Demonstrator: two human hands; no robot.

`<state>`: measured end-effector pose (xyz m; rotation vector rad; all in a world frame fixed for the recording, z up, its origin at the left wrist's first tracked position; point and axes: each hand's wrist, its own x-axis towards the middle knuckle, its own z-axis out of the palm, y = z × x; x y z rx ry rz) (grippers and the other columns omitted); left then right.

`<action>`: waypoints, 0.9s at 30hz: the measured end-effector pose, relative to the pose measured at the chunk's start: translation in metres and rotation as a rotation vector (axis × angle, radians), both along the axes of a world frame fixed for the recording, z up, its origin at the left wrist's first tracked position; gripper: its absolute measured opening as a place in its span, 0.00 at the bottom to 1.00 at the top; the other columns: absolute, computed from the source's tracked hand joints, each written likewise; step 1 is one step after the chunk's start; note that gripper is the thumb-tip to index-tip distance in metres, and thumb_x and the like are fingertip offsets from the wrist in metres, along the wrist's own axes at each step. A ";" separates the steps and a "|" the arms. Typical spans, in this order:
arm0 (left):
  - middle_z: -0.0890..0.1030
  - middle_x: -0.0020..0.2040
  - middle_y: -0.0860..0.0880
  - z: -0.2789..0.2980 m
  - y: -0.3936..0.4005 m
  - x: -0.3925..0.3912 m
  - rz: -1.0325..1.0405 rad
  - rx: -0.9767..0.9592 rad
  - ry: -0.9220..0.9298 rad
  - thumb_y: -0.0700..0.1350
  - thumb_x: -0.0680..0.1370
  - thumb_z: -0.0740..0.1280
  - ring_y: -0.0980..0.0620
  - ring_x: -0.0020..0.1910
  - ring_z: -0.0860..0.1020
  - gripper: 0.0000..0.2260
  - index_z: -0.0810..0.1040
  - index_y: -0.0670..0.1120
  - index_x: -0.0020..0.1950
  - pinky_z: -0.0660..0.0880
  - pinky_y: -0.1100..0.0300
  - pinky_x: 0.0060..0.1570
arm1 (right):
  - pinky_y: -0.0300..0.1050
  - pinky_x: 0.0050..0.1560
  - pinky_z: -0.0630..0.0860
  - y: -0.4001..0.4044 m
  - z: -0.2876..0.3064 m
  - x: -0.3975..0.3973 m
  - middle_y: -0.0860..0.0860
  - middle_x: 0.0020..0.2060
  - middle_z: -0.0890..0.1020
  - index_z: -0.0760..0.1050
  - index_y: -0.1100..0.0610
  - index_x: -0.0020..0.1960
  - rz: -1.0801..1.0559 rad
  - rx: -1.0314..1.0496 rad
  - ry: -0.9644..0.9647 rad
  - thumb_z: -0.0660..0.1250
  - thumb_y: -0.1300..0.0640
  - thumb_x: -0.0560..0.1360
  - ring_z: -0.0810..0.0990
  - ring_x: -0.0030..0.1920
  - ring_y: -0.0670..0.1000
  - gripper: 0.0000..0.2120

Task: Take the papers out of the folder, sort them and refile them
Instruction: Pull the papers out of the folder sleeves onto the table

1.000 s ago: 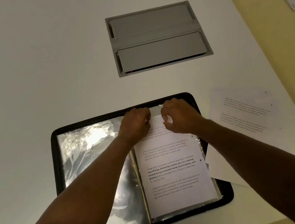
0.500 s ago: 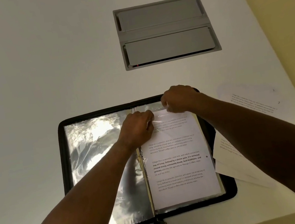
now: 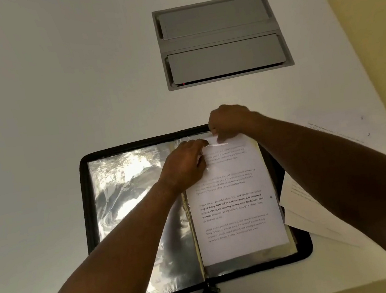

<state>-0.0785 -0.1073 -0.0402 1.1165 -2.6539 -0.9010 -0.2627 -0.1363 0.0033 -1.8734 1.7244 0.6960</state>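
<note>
A black zip folder (image 3: 88,200) lies open on the white table, its clear plastic sleeves (image 3: 129,195) shining on the left side. A printed paper (image 3: 235,205) sits in the right-hand sleeve. My left hand (image 3: 184,165) pinches the sleeve's top edge near the spine. My right hand (image 3: 228,121) pinches the top edge of the paper at the folder's upper rim, slightly beyond it. Loose printed sheets (image 3: 304,205) lie to the right of the folder, partly under my right forearm.
A grey recessed cable hatch (image 3: 221,40) with two lids is set into the table beyond the folder. The white table (image 3: 55,91) meets a yellow wall (image 3: 369,34) on the right. The table's near edge runs just below the folder.
My right hand has moved up and away past the folder's top edge, drawing the paper's top with it. My left hand stays at the sleeve's top.
</note>
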 end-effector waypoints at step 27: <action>0.79 0.52 0.52 0.005 0.010 -0.023 0.092 -0.026 0.187 0.43 0.76 0.62 0.53 0.51 0.76 0.15 0.76 0.48 0.61 0.75 0.57 0.47 | 0.40 0.45 0.76 -0.033 0.193 -0.144 0.41 0.42 0.75 0.69 0.47 0.42 -0.725 -0.569 -0.696 0.66 0.46 0.76 0.75 0.41 0.38 0.09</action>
